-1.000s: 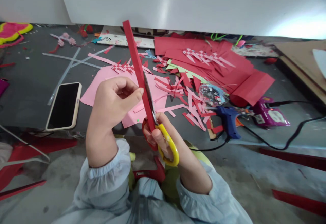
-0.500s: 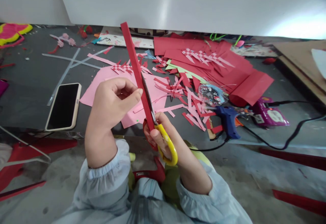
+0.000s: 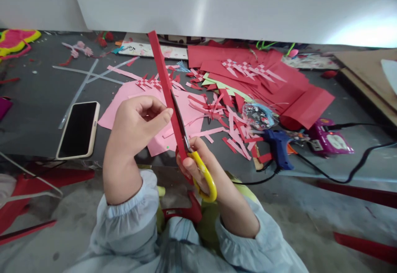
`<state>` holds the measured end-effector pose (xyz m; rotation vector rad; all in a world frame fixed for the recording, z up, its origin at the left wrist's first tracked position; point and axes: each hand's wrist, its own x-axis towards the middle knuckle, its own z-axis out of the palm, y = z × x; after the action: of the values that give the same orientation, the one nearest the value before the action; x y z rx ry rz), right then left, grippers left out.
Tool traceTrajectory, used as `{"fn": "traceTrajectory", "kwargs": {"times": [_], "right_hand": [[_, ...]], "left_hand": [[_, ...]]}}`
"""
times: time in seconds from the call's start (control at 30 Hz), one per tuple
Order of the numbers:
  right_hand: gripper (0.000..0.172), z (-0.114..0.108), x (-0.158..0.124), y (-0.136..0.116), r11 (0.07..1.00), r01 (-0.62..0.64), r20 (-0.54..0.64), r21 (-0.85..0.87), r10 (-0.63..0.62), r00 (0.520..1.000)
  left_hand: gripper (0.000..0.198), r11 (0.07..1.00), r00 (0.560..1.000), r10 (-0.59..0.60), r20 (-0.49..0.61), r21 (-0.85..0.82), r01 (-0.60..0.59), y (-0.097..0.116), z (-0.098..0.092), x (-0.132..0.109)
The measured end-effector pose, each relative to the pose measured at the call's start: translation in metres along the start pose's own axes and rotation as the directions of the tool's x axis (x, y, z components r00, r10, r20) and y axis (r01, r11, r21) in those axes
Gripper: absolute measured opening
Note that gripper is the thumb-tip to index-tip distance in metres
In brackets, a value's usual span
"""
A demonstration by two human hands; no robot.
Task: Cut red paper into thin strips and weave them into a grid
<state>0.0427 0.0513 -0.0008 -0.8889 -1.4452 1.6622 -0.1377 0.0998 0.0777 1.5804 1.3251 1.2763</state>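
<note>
A long, narrow strip of red paper (image 3: 161,66) stands slanted in front of me, above the table's near edge. My left hand (image 3: 141,120) pinches it at mid-length between thumb and fingers. Yellow-handled scissors (image 3: 204,178) are in my right hand (image 3: 198,163), with the fingers through the loops. Their dark blades lie along the right side of the strip, and whether they are parted I cannot make out. The strip's lower end reaches down to my right fingers. Below, pink paper sheets (image 3: 114,107) lie on the grey table.
A phone (image 3: 78,130) lies at left beside clear glue sticks (image 3: 81,87). Red and pink scraps (image 3: 235,132) are scattered right of centre, before stacked red paper (image 3: 279,78). A blue glue gun (image 3: 279,149) with a black cord and a purple box (image 3: 330,138) sit at right.
Both hands, the red strip and the scissors hold nearly the same place. The strip's top sits slightly lower, and the whole view has shifted a little.
</note>
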Motion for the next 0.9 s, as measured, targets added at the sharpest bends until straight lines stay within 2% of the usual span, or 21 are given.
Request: {"fn": "traceTrajectory", "kwargs": {"times": [0.1,0.3,0.47,0.6,0.77,0.9], "right_hand": [[0.041,-0.001,0.0,-0.001,1.0,-0.006,-0.002,-0.007,0.006,1.0],[0.035,-0.002,0.0,0.001,0.998,0.003,0.056,0.055,-0.006,0.998],[0.036,0.001,0.0,-0.004,0.994,-0.004,0.082,0.106,-0.005,0.997],[0.038,0.002,-0.002,-0.012,0.989,-0.004,0.122,0.15,-0.015,0.992],[0.04,0.003,-0.004,-0.019,0.99,-0.002,0.106,0.14,-0.013,0.994],[0.041,0.003,-0.002,-0.021,0.984,0.029,0.126,0.175,-0.052,0.991]], "left_hand": [[0.015,1.0,1.0,0.003,-0.029,-0.022,-0.003,-0.003,-0.002,0.0],[0.017,0.998,0.984,-0.004,-0.179,-0.068,-0.008,-0.009,-0.003,0.001],[0.015,0.992,0.977,-0.027,-0.211,-0.124,0.0,-0.009,-0.001,0.002],[0.016,0.99,0.981,-0.033,-0.193,-0.142,0.006,-0.008,-0.001,0.002],[0.018,0.989,0.996,-0.056,-0.074,-0.144,0.045,-0.003,0.001,0.001],[0.019,0.99,0.997,-0.061,-0.041,-0.128,0.056,0.001,0.003,0.002]]}}
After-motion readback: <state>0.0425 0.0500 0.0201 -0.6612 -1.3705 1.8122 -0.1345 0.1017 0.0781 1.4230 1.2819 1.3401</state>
